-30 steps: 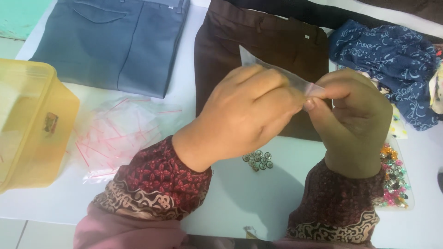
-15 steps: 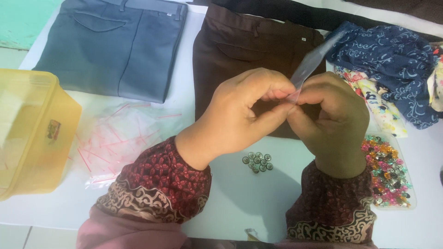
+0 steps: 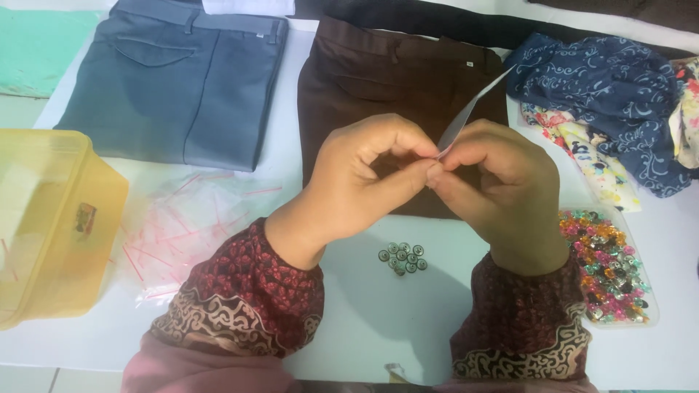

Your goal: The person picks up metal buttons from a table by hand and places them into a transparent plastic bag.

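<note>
My left hand point(image 3: 364, 175) and my right hand point(image 3: 495, 185) meet above the white table point(image 3: 378, 320), and together they pinch the lower edge of a small clear plastic bag point(image 3: 470, 109). The bag sticks up and to the right from my fingertips, over a folded pair of brown trousers point(image 3: 386, 80). Just below my hands, a little pile of dark round buttons point(image 3: 403, 257) rests on the table. Both my sleeves are dark red with a patterned cuff.
A folded blue-grey pair of trousers point(image 3: 182, 80) lies at the back left. A yellow plastic box point(image 3: 51, 218) stands at the left, next to a heap of clear bags with red strips point(image 3: 182, 225). Coloured beads in a clear bag point(image 3: 608, 266) and patterned blue cloth point(image 3: 611, 87) lie at the right.
The clear bag has turned from lying flat across my fingers to standing up thin and slanted to the right. My hands have shifted slightly down and stayed pinched together.
</note>
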